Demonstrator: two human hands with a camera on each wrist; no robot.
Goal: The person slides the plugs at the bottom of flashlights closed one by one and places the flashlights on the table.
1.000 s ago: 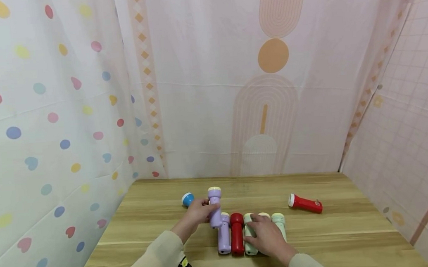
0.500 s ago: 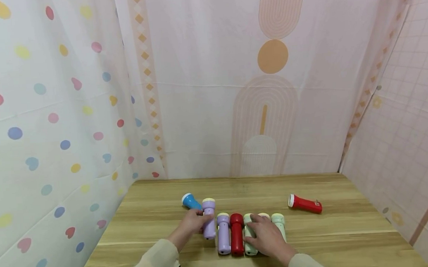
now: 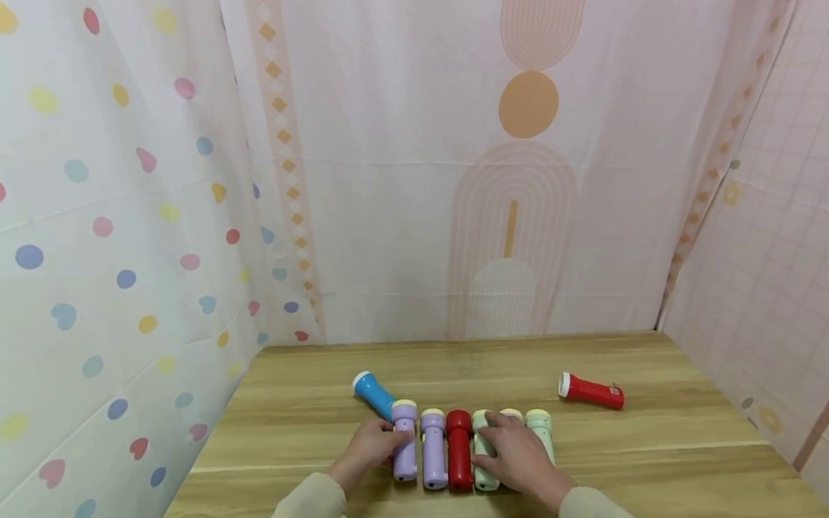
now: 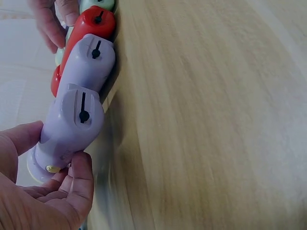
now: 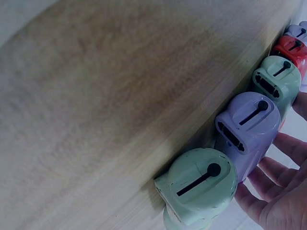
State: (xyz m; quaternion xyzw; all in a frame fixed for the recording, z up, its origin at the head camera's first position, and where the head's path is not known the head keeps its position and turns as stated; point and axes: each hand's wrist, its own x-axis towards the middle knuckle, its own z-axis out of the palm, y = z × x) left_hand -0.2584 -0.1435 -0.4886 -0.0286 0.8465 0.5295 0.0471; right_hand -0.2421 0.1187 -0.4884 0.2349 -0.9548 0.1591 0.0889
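My left hand [image 3: 366, 448] pinches a purple flashlight [image 3: 404, 452] between thumb and fingers, at the left end of a row of flashlights. Whether this one touches the table, I cannot tell. To its right lie another purple flashlight [image 3: 433, 450], a red flashlight [image 3: 460, 452] and a pale green flashlight [image 3: 484, 479]. My right hand [image 3: 518, 452] rests over that green one and a further purple flashlight [image 5: 252, 120], its fingers relaxed against them. Another pale green flashlight [image 5: 204, 182] lies at the row's right end, partly hidden by the hand in the head view.
A blue flashlight [image 3: 375, 394] with a white rim lies behind the left hand, its lower end hidden. Farther right lies a red flashlight [image 3: 591, 391] with a white rim. The wooden table [image 3: 652, 451] is bounded by patterned curtains [image 3: 384, 237] at the back and sides.
My left hand has carried the purple flashlight left, then down and nearer, beside the row's left end. More of the blue flashlight shows now. The right hand has kept its place.
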